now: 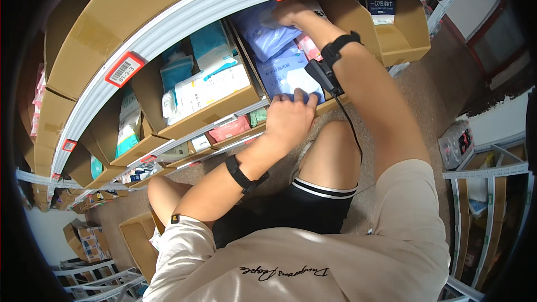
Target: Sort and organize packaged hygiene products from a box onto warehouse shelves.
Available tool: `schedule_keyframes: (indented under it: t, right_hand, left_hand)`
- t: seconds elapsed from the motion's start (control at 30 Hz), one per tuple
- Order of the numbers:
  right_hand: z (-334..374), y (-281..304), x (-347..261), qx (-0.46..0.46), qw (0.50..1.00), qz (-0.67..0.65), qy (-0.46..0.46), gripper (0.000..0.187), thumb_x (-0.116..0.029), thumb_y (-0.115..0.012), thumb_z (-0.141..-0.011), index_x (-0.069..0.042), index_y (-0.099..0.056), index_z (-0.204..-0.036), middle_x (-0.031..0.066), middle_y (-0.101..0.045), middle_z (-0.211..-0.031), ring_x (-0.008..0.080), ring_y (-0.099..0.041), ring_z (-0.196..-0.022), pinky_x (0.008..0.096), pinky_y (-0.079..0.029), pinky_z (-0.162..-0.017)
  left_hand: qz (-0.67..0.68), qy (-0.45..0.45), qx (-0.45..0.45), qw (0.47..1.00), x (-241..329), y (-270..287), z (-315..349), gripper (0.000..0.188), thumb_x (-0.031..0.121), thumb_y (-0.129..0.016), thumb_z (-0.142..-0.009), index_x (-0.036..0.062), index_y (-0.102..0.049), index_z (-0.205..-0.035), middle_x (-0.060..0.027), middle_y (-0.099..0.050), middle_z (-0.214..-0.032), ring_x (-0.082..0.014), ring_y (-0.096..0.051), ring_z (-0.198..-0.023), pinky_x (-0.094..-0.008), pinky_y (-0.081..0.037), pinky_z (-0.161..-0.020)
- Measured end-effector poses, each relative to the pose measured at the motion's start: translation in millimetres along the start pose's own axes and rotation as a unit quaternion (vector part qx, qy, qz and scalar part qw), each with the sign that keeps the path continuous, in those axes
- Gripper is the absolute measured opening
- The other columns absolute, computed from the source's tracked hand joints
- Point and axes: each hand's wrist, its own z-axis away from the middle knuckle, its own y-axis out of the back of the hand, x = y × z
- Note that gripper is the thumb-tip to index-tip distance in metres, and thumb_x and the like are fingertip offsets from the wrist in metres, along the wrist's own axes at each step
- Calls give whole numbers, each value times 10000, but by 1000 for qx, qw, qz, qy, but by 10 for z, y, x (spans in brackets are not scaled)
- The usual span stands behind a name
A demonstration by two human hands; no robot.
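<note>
My right hand (292, 13) reaches to the back of a cardboard bin on the shelf, its fingers closed on a lilac plastic packet (263, 38); the fingertips are partly hidden. My left hand (290, 118) is at the front of the same bin, fingers bent over its front edge. Their tips touch another lilac packet (282, 75) lying nearer to me. Pink packaging (309, 46) shows beside the packets, under my right forearm. A black strap with a small device and cable (323, 74) sits on my right wrist, and a black band (245, 178) on my left.
Left of the bin, an open cardboard box (207, 103) holds white and teal packets. At the right stands another box (400, 39) with a packaged item. A white shelf beam (224, 8) with red-framed labels runs above. Lower shelves carry pink packets (229, 128). My knees are below.
</note>
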Motion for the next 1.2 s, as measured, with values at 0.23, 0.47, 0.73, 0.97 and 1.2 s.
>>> schedule_keyframes:
  t: [0.23,0.47,0.73,0.97,1.2]
  right_hand:
    - [-577,-641,387,38,986,-147,73,583,-501,-594,-891,1,-666,-1179,211,-644,-1224,305,-610,-1093,390,-458,-985]
    - [-561,-842,211,-13,988,141,68,587,-467,-550,-888,-15,-614,-1258,249,-621,-1241,372,-614,-1146,434,-490,-999]
    - [-408,-761,273,-191,959,170,123,419,-230,-556,-897,-83,-611,-1285,215,-637,-1240,352,-632,-1120,438,-524,-920]
    - [1229,216,449,-52,966,-101,234,423,-255,-634,-923,-80,-535,-1296,146,-675,-977,283,-663,-899,426,-514,-787]
    - [2336,-233,892,42,983,-147,104,220,-113,-701,-845,-32,-645,-1042,139,-600,-861,303,-622,-755,416,-482,-687]
  left_hand:
    - [24,23,-103,994,42,-68,-162,423,320,-616,-909,65,-583,-1245,-247,-622,-1225,-319,-732,-804,-409,-587,-656]
    - [42,23,-107,993,-11,-78,-170,400,284,-637,-881,52,-594,-1204,-259,-618,-1235,-329,-732,-764,-414,-589,-649]
    - [16,46,-90,995,169,-52,-210,440,199,-632,-852,25,-549,-1248,-274,-607,-1256,-325,-734,-762,-400,-592,-619]
    - [30,78,-9,996,137,-100,-118,446,89,-669,-779,27,-542,-1202,-181,-661,-1127,-301,-725,-842,-391,-594,-633]
    - [133,51,151,978,39,-203,-134,353,197,-713,-810,69,-568,-1105,-88,-636,-903,-278,-667,-825,-395,-563,-651]
